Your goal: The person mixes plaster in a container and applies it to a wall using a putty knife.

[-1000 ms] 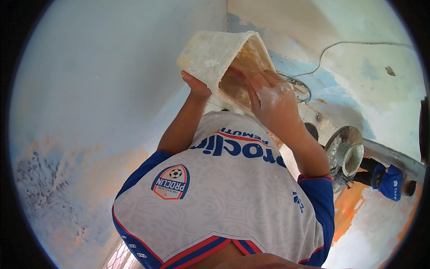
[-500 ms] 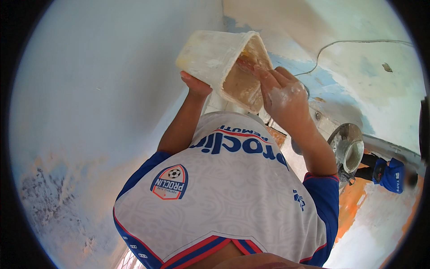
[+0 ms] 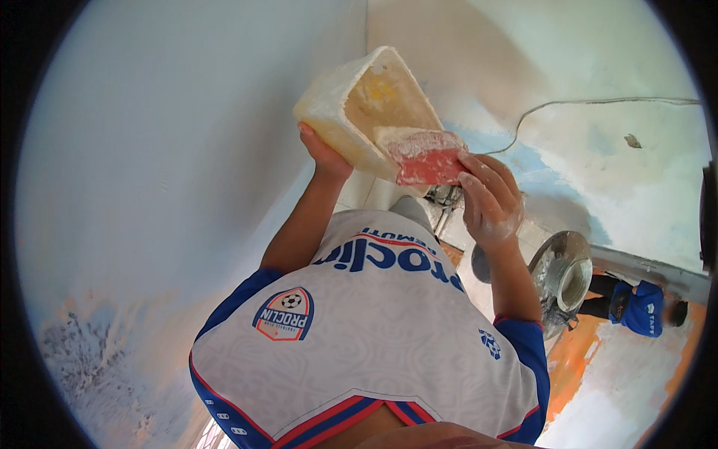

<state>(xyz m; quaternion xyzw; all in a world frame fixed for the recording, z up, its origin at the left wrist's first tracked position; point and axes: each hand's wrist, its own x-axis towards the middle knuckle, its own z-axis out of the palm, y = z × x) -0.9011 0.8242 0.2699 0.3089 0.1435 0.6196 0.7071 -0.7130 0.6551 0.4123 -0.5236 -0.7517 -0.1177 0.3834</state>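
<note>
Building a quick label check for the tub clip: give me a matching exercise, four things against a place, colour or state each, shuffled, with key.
Things:
1. tub
2. scraper
3. left hand
4. co-worker

Descriptions:
A. holding the tub from outside
B. at far right, in a blue shirt
C. off-white, with a yellow stain inside
D. red, partly coated with whitish paste

Pairs: 1-C, 2-D, 3-A, 4-B

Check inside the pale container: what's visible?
In the container, a yellow patch shows; the red flat tool at its mouth hides whatever lies behind it.
</note>
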